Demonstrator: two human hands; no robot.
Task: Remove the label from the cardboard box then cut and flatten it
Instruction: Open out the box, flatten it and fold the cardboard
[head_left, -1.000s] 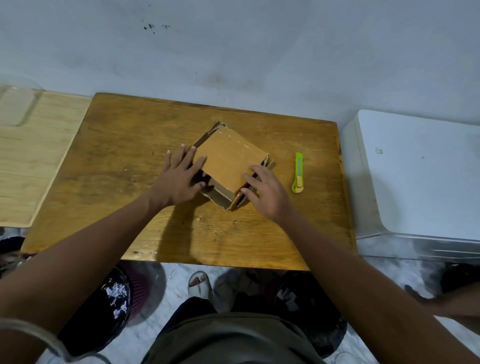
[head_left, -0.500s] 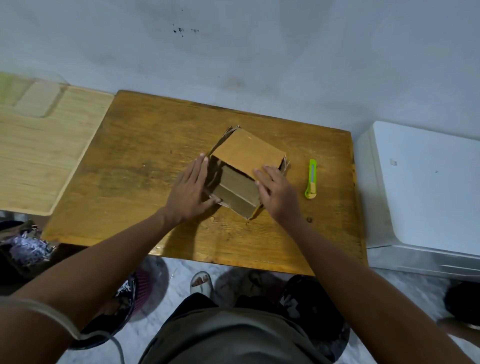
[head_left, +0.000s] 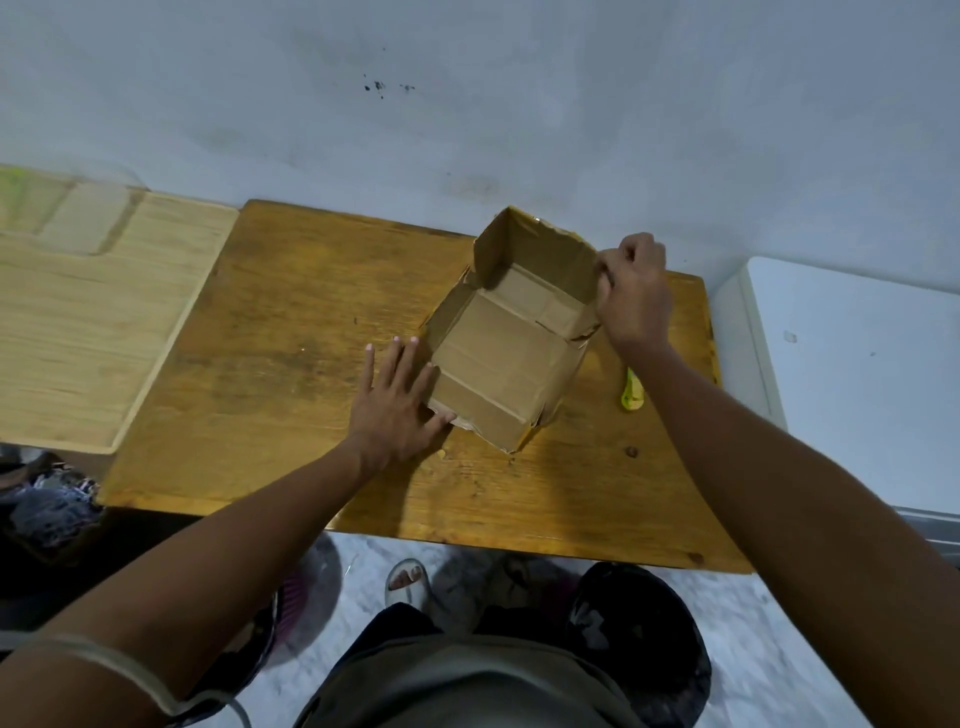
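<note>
A brown cardboard box (head_left: 506, 358) lies on the wooden table (head_left: 291, 358), unfolded into several creased panels, its far panel standing upright. My right hand (head_left: 631, 291) pinches the right edge of that raised panel. My left hand (head_left: 397, 400) lies flat, fingers spread, on the table and the box's near left corner. A yellow-green utility knife (head_left: 632, 395) lies just right of the box, mostly hidden under my right forearm. No label is visible on the box.
A pale wooden board (head_left: 78, 322) adjoins the table's left side. A white appliance (head_left: 862, 374) stands at the right. The wall runs close behind the table. Below the near edge are my lap, a sandalled foot (head_left: 408, 579) and dark bags.
My right hand has lifted the top panel from nearly flat to upright, opening the box out. My left hand stayed pressing at the box's left side. The camera view shifted.
</note>
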